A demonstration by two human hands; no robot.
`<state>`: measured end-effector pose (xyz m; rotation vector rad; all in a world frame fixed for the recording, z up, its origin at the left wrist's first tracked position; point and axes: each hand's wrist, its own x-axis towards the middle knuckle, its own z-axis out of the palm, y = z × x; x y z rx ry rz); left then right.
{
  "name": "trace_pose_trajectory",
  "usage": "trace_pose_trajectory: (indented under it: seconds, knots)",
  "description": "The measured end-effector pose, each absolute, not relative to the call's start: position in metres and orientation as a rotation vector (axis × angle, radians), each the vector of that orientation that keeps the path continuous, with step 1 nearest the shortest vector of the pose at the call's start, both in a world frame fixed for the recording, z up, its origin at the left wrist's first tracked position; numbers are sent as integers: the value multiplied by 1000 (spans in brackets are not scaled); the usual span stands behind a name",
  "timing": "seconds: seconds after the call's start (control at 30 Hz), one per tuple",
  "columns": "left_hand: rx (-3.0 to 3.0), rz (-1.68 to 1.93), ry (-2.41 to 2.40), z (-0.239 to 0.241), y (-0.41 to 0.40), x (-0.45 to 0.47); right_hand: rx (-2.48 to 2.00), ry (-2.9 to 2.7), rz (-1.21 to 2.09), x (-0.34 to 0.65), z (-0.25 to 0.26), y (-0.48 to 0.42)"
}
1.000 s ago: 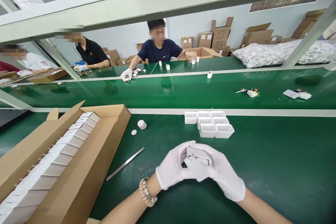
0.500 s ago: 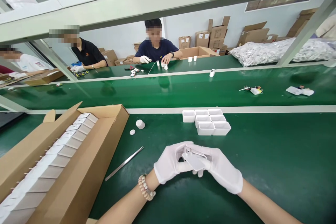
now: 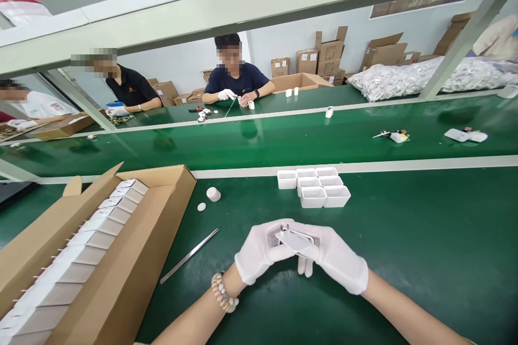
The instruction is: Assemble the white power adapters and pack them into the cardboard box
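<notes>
Both my hands wear white gloves and meet low in the middle of the view over the green table. Between them is a small white plastic piece [image 3: 294,240] with a flat face turned up. My left hand [image 3: 259,252] grips its left side with the thumb on top. My right hand [image 3: 338,259] holds its right side, with two fingers hanging below. A cluster of several open white plastic cases [image 3: 313,186] stands just beyond my hands.
A long cardboard box [image 3: 133,259] with a row of white parts lies at the left. Metal tweezers [image 3: 189,255], a white cap [image 3: 213,194] and a small white disc [image 3: 201,207] lie between. Beyond runs a green conveyor [image 3: 283,140]; three people work on its far side.
The white piece has been turned in my hands, so its flat face now points up. Both hands stay together in nearly the same place.
</notes>
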<state>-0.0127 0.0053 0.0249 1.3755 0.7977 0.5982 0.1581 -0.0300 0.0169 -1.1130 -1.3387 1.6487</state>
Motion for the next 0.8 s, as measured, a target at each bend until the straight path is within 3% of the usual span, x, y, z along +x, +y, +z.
trace_pose_trajectory:
  seconds: [0.33, 0.8]
  knots:
    - [1378, 622, 741, 20, 9, -10, -1063, -1234, 1737, 157, 9, -28]
    - [1506, 609, 861, 19, 3, -16, -1068, -1194, 1576, 157, 16, -39]
